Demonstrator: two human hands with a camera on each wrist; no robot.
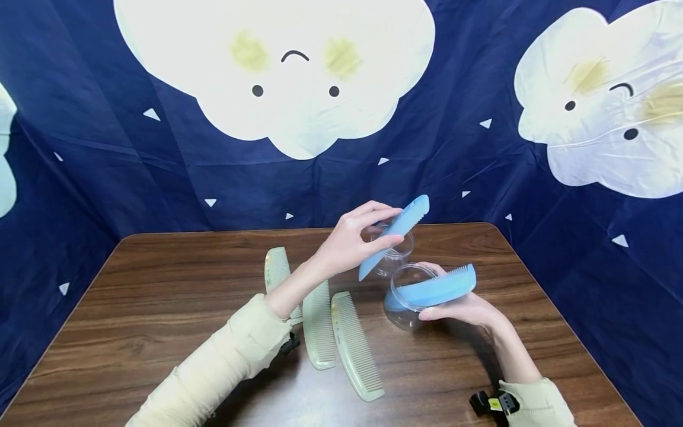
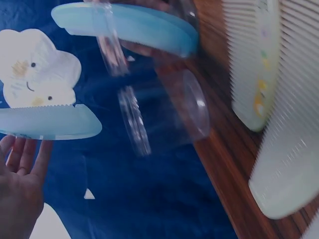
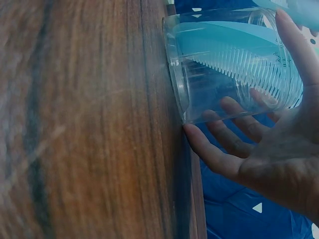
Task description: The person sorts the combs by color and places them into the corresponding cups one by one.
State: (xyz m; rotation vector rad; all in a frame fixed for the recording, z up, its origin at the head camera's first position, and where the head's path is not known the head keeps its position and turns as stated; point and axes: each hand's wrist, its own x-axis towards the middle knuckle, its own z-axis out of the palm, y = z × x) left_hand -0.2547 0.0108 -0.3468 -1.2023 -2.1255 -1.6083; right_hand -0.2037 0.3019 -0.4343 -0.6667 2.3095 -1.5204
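My left hand [image 1: 347, 240] pinches a light blue comb [image 1: 409, 218] between thumb and fingers, tilted in the air over the rear clear plastic jar [image 1: 385, 271]. In the left wrist view that comb [image 2: 55, 123] has its teeth turned away from the palm. Around the front clear jar [image 1: 400, 320], my right hand [image 1: 469, 308] curls with its thumb near the rim. A second blue comb [image 1: 443, 287] leans inside this jar, one end sticking out over the right side. The right wrist view shows its teeth [image 3: 244, 64] through the jar wall.
Three pale green combs lie side by side on the brown wooden table [image 1: 160, 308]: one partly behind the left forearm [image 1: 276, 267], a middle comb [image 1: 318, 326] and a right comb [image 1: 356, 347]. A dark blue cloth [image 1: 160, 196] with clouds hangs behind the table.
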